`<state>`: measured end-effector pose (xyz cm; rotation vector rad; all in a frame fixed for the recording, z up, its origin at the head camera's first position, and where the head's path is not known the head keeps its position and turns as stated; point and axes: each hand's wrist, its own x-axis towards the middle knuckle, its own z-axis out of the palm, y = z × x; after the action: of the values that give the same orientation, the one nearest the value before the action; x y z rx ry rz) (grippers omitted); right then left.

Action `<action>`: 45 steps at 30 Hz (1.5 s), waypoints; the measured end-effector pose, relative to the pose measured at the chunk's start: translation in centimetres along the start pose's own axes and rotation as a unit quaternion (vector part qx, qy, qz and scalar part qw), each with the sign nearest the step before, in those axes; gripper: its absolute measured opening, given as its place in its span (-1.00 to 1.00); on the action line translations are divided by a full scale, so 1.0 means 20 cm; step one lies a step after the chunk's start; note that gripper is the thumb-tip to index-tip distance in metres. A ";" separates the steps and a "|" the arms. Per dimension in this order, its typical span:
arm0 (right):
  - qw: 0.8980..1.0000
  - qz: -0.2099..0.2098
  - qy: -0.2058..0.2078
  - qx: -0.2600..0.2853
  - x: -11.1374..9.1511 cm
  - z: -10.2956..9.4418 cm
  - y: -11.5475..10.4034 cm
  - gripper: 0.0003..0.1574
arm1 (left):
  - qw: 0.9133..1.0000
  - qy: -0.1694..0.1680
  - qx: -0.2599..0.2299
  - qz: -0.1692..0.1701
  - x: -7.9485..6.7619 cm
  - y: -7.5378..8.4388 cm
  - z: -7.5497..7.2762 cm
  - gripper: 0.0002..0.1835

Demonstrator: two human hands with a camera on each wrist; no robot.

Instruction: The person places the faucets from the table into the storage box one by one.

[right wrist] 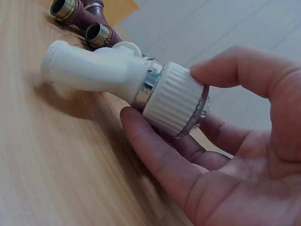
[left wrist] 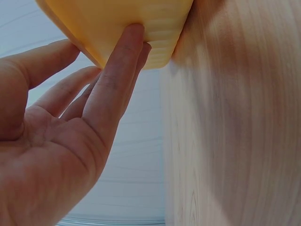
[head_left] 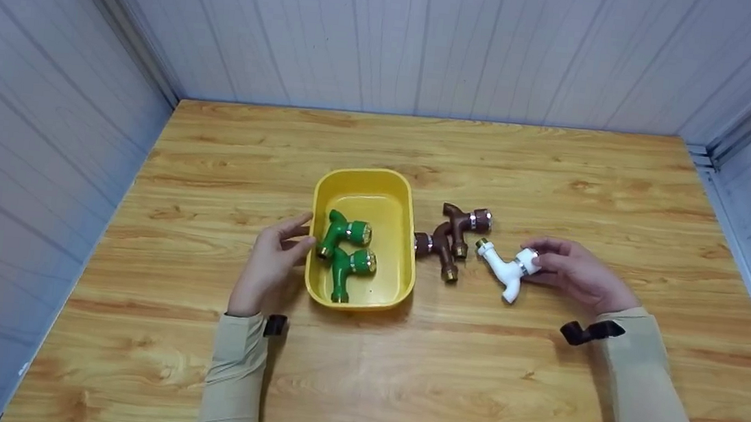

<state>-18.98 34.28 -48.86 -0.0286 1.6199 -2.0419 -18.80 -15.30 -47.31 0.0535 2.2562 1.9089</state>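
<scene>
Right hand (head_left: 576, 273), grip pinching white tap (head_left: 504, 270) by its knob (right wrist: 174, 100), left hand (head_left: 269, 256) spread against yellow tub (head_left: 391, 237)

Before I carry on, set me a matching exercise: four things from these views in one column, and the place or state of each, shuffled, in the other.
Column one
1. Green taps
2. Brown taps
3. White tap
4. Left hand

Column two
A. On the table, right of the tray, held by no hand
B. Against the outer left side of the tray
C. Held by its ribbed knob in the right hand
D. Inside the yellow tray

Right pairs: 1-D, 2-A, 3-C, 4-B
</scene>
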 end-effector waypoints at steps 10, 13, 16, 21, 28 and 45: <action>0.999 -0.009 0.033 0.021 -0.06 0.07 -0.04 -0.66 | 1.000 -0.002 0.001 0.010 0.00 0.00 0.00 -0.46; 0.999 -0.018 0.039 0.010 -0.06 0.11 -0.05 -0.67 | 1.000 -0.001 0.007 0.006 0.01 0.00 0.00 -0.46; 0.999 -0.036 0.034 0.009 -0.06 0.14 -0.05 -0.68 | 1.000 0.002 0.010 0.008 0.00 0.00 0.00 -0.47; 0.998 -0.057 0.030 0.006 -0.07 0.20 -0.07 -0.68 | 1.000 0.001 0.001 0.015 0.00 0.00 0.00 -0.46; 0.997 -0.062 0.034 0.012 -0.07 0.28 -0.09 -0.70 | 1.000 0.002 -0.012 0.009 -0.01 0.00 0.00 -0.46; 0.997 -0.066 0.032 0.029 -0.04 0.42 -0.11 -0.67 | 1.000 -0.009 0.017 0.019 0.01 -0.01 -0.01 -0.47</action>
<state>-16.35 27.43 -44.33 -0.0503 1.6354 -2.2100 -18.96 -15.47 -47.47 0.1195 2.2914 1.8809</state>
